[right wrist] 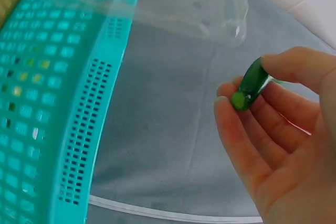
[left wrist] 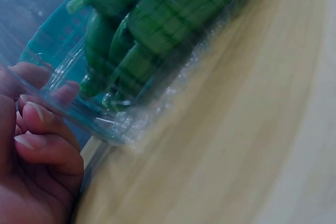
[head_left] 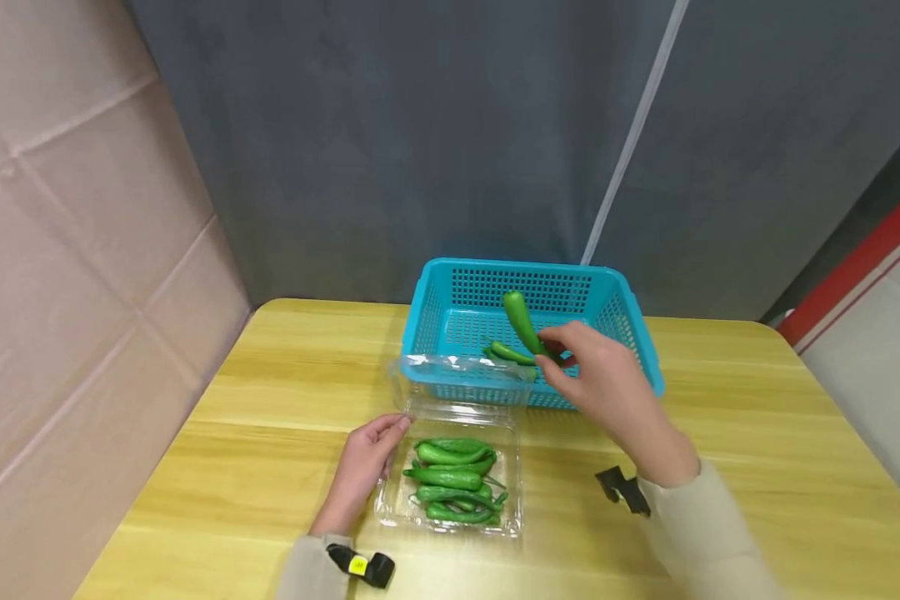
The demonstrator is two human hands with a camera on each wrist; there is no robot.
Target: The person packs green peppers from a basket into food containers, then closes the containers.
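Observation:
My right hand [head_left: 603, 379] pinches a green chili pepper [head_left: 521, 318] between thumb and fingers, over the front part of the blue basket [head_left: 420, 312]. The right wrist view shows the same pepper [right wrist: 251, 86] end-on in the fingertips. My left hand [head_left: 365, 462] grips the left edge of a clear plastic clamshell box [head_left: 520, 492] near its hinge. In the left wrist view, curled fingers [left wrist: 50, 150] lie against the box's clear wall. Several green chili peppers [head_left: 450, 479] lie crosswise inside the box. The raised clear lid [head_left: 457, 385] overlaps the basket's front wall.
A few more green peppers [head_left: 508, 353] lie in the basket, partly behind the lid and right hand. Both box and basket stand on a wood-grain table [head_left: 270, 400]. A dark grey curtain [head_left: 390, 150] hangs behind, and a pale panel [head_left: 82, 250] stands at left.

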